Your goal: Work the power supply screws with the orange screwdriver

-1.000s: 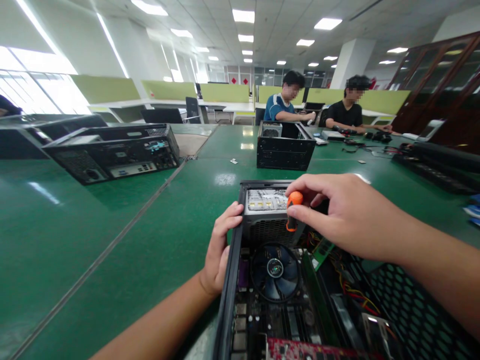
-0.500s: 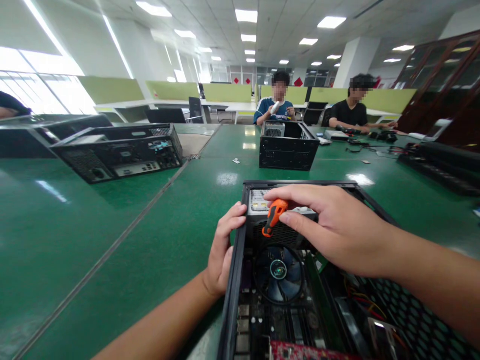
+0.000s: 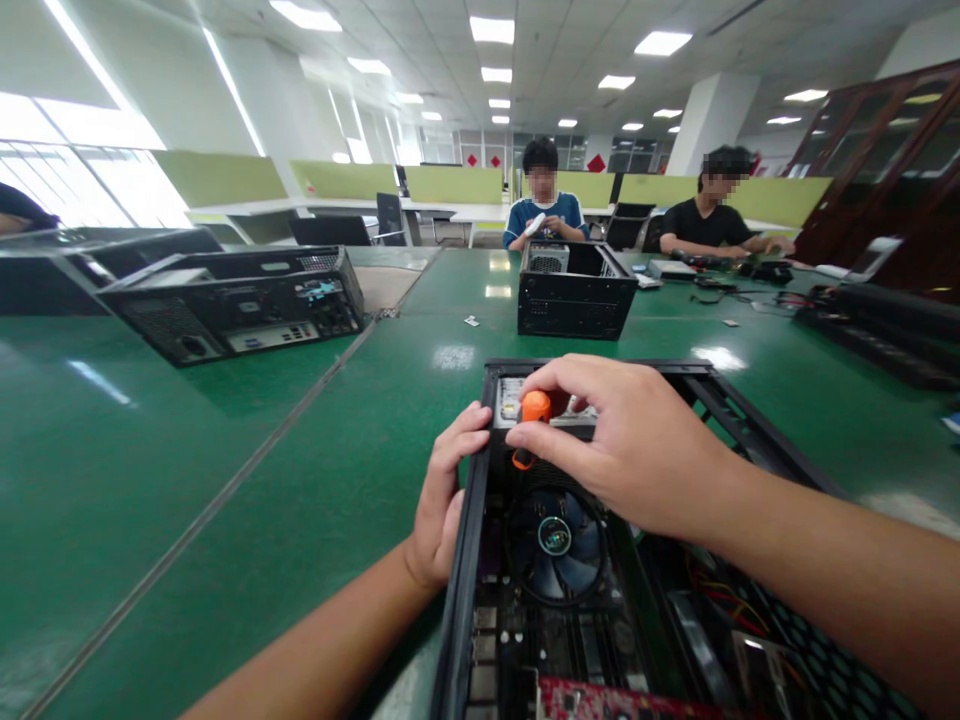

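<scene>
An open black computer case (image 3: 459, 600) lies in front of me on the green table. My left hand (image 3: 447, 500) grips the case's left edge, its fingertips over the rim. An orange and black screwdriver (image 3: 535, 408) stands nearly upright over the far left part of the case, its shaft barely visible. My right hand (image 3: 600, 430) is closed around the screwdriver's handle between thumb and fingers. Below it sits the round cooling fan (image 3: 555, 540). Behind the handle shows the metal power supply (image 3: 510, 395), partly covered by my right hand. A red circuit card (image 3: 600, 698) lies nearest me.
Another black case (image 3: 574, 305) stands across the table, with a person (image 3: 546, 210) behind it. A second person (image 3: 709, 225) sits farther right beside cables. At left, an opened case (image 3: 247, 310) lies tilted. A small white piece (image 3: 471, 321) lies mid-table.
My right hand has moved slightly left, and the screwdriver has turned from a slant to more upright. The left hand stays on the case edge. The person opposite has lowered their head and hands.
</scene>
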Demonstrator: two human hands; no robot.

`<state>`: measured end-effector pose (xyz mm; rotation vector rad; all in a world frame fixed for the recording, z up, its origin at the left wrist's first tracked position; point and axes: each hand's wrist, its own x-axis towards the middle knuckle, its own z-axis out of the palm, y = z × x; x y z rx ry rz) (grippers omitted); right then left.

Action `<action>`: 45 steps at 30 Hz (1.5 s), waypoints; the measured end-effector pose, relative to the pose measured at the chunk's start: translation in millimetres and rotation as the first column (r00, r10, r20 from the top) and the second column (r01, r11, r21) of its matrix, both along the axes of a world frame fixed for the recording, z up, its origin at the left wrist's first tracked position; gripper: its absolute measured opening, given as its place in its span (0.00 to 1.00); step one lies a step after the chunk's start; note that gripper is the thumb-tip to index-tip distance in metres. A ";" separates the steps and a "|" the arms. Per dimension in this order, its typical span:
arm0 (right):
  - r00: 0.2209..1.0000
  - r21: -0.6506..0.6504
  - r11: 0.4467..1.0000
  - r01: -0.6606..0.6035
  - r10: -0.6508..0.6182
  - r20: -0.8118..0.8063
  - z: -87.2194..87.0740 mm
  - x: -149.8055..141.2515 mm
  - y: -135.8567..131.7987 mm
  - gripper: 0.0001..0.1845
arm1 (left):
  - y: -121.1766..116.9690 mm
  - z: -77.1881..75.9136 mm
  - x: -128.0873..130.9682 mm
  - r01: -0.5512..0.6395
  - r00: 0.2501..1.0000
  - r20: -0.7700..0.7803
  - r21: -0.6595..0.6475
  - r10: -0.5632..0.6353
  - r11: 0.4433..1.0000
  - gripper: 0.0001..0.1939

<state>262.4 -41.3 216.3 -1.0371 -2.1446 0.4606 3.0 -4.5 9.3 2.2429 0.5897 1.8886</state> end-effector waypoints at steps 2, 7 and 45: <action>0.999 -0.007 0.999 0.033 -0.033 -0.028 -1.8 -0.9 0.7 0.11 | 0.1 0.0 0.0 0.003 1.000 0.003 0.002 -0.003 1.000 0.27; 0.993 0.037 0.995 -0.097 0.099 -0.060 -12.6 9.8 11.5 0.05 | -0.4 -3.9 -1.7 0.014 1.000 0.007 -0.004 -0.014 1.000 0.28; 0.916 0.135 0.916 -0.379 0.392 -0.087 -10.1 9.4 -21.8 0.17 | -8.9 -1.9 6.4 0.110 0.993 0.052 -0.074 -0.106 0.991 0.33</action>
